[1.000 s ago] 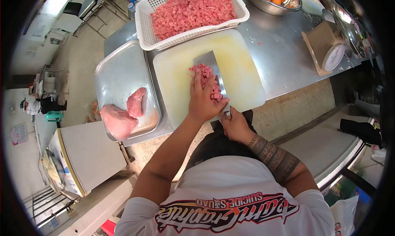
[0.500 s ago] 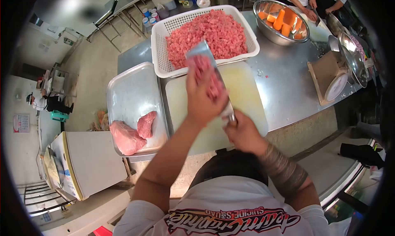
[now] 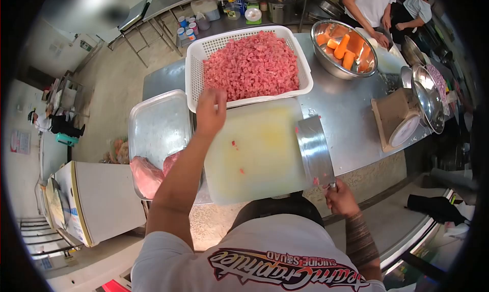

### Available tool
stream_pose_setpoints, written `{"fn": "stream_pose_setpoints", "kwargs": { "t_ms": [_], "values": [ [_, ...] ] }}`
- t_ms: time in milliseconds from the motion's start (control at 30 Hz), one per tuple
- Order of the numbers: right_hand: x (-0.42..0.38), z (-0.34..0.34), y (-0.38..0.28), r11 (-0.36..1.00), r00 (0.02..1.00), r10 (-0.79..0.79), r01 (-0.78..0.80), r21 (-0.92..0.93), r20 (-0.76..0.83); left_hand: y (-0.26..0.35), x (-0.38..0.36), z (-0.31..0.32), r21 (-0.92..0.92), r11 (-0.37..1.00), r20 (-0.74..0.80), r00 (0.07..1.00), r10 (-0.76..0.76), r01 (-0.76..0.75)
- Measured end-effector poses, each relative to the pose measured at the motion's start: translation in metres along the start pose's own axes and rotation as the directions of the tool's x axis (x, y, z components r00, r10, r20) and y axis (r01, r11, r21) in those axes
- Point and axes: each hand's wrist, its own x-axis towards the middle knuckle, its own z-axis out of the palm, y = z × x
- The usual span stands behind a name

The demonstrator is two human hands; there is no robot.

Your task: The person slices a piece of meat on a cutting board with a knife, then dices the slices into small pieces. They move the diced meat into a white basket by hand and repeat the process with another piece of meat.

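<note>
My right hand (image 3: 341,197) grips the handle of a wide-bladed cleaver (image 3: 316,147), whose blade lies over the right edge of the white cutting board (image 3: 260,149). Bits of meat cling to the blade near the handle. Closed with curled fingers, my left hand (image 3: 211,113) is at the near left corner of the white perforated basket (image 3: 198,57); whether anything is in it is hidden. A heap of diced raw meat (image 3: 254,65) fills most of the basket. A few small meat scraps (image 3: 242,171) lie on the board.
A metal tray (image 3: 158,118) on the left holds raw meat pieces (image 3: 145,177), partly behind my left forearm. A steel bowl of carrots (image 3: 346,50) stands back right, and a scale (image 3: 397,118) stands right. Another person (image 3: 369,9) works beyond the bowl.
The diced meat carried on the cleaver is gone from the blade. The cleaver has moved down and right to the board's edge. My left hand has moved left, away from the blade.
</note>
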Motion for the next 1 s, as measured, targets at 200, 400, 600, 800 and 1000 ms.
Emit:
{"fn": "stream_pose_setpoints", "kwargs": {
  "t_ms": [200, 400, 600, 800, 1000],
  "values": [
    [0.027, 0.012, -0.012, 0.999, 0.994, 0.009, -0.005, -0.038, 0.105, 0.014, -0.16, 0.02, 0.219, 0.975, 0.376, 0.919, -0.118, 0.036],
    [0.096, 0.054, -0.044, 0.979, 0.922, -0.002, 0.08, -0.185, 0.388, 0.104, -0.213, 0.032, 0.201, 0.957, 0.391, 0.878, -0.275, 0.211],
    [0.12, 0.115, -0.006, 0.843, 0.811, -0.214, 0.435, -0.317, 0.544, 0.127, -0.213, 0.061, 0.205, 0.884, 0.052, 0.897, -0.438, 0.42],
    [0.099, 0.144, -0.036, 0.942, 0.76, -0.106, 0.283, -0.18, 0.642, 0.138, -0.204, 0.051, 0.089, 0.934, -0.013, 0.938, -0.347, 0.347],
    [0.1, 0.081, -0.1, 0.845, 0.649, -0.395, 0.534, -0.019, 0.65, 0.16, -0.056, 0.028, 0.206, 0.979, -0.229, 0.972, 0.048, 0.0]
  ]
}}
